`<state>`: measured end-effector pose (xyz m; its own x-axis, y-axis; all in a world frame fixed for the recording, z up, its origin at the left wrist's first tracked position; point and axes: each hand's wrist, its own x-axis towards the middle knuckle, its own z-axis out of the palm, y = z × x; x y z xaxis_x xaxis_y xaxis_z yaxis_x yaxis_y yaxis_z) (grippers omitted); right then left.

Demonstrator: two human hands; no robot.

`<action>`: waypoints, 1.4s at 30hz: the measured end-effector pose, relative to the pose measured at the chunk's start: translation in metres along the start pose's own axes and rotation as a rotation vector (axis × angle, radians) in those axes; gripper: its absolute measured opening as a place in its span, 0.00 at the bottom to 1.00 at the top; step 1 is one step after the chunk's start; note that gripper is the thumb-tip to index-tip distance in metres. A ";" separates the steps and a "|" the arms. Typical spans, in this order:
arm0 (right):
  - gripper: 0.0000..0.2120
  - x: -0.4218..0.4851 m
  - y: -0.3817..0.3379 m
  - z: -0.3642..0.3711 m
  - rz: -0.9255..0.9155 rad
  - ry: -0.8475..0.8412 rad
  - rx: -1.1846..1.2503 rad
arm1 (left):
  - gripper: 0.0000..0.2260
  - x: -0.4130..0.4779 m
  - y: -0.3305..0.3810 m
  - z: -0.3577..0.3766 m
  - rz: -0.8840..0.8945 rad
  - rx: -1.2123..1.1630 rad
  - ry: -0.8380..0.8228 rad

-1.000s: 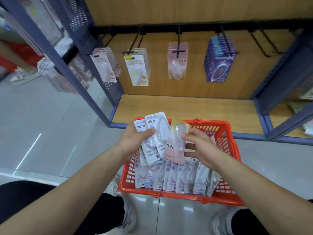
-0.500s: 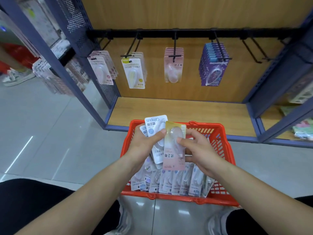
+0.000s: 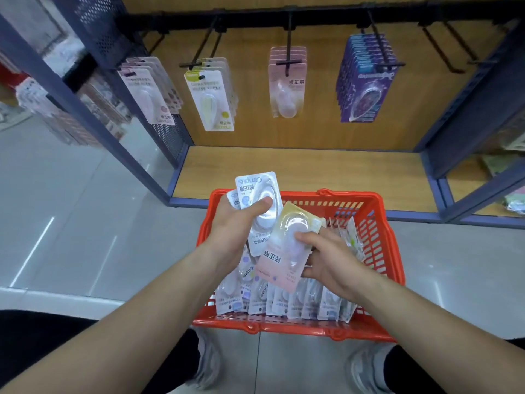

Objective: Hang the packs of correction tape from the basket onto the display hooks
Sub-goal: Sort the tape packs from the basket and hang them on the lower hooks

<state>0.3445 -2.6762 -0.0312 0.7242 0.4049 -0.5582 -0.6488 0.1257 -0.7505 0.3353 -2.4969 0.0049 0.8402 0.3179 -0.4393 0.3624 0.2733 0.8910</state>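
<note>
Two grips curled above basket (image 3: 395, 251) — left grip (image 3: 235, 226) clutches white packs (image 3: 256, 189), right grip (image 3: 333, 260) pinches pink pack (image 3: 279, 263).

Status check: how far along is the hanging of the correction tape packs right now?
Done: black hooks hold pale pink packs, yellow-topped white packs, pink packs and purple packs. In hand: the left hand grips a few white blister packs, the right hand holds one yellow-and-pink pack, over the red plastic basket. Left: a row of white packs stands in it, and the far-right hook is bare.
</note>
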 end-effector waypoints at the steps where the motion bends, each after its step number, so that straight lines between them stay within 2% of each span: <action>1: 0.10 0.002 0.001 0.000 -0.008 0.014 -0.023 | 0.09 0.002 -0.001 0.000 -0.010 -0.017 0.013; 4: 0.09 0.006 -0.001 -0.004 -0.007 0.047 -0.093 | 0.18 0.007 -0.003 0.000 -0.037 -0.033 0.054; 6: 0.07 0.007 -0.001 -0.007 0.041 0.018 -0.034 | 0.20 0.010 -0.004 0.000 -0.051 -0.027 0.068; 9: 0.10 0.006 -0.003 -0.005 0.048 -0.041 -0.004 | 0.20 0.012 -0.004 0.000 -0.054 -0.003 0.075; 14: 0.10 0.014 -0.011 -0.011 -0.103 0.174 -0.187 | 0.30 0.017 0.003 -0.006 -0.053 0.175 0.074; 18: 0.08 0.018 -0.021 -0.022 -0.186 0.264 -0.203 | 0.24 0.013 0.007 -0.009 -0.084 0.326 -0.015; 22: 0.16 0.017 -0.033 -0.027 -0.257 0.279 -0.180 | 0.22 0.006 0.010 -0.012 -0.110 0.452 -0.181; 26: 0.09 0.022 -0.038 -0.030 -0.323 0.282 -0.159 | 0.24 0.000 0.011 -0.011 -0.147 0.558 -0.345; 29: 0.09 0.023 -0.044 -0.029 -0.358 0.294 -0.127 | 0.23 -0.001 0.013 -0.014 -0.158 0.523 -0.356; 35: 0.08 0.020 -0.065 -0.034 -0.377 0.386 -0.042 | 0.15 0.000 0.011 -0.017 -0.151 0.310 -0.192; 38: 0.07 0.019 -0.058 -0.034 -0.315 0.333 -0.057 | 0.13 0.001 0.010 -0.017 -0.156 0.166 -0.124; 42: 0.04 0.022 -0.032 -0.020 -0.204 0.245 -0.058 | 0.13 0.002 0.006 -0.012 -0.168 0.098 -0.131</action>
<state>0.3853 -2.6891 -0.0266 0.8773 0.1456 -0.4573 -0.4750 0.1276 -0.8707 0.3345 -2.4842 0.0084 0.8077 0.1527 -0.5695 0.5336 0.2214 0.8162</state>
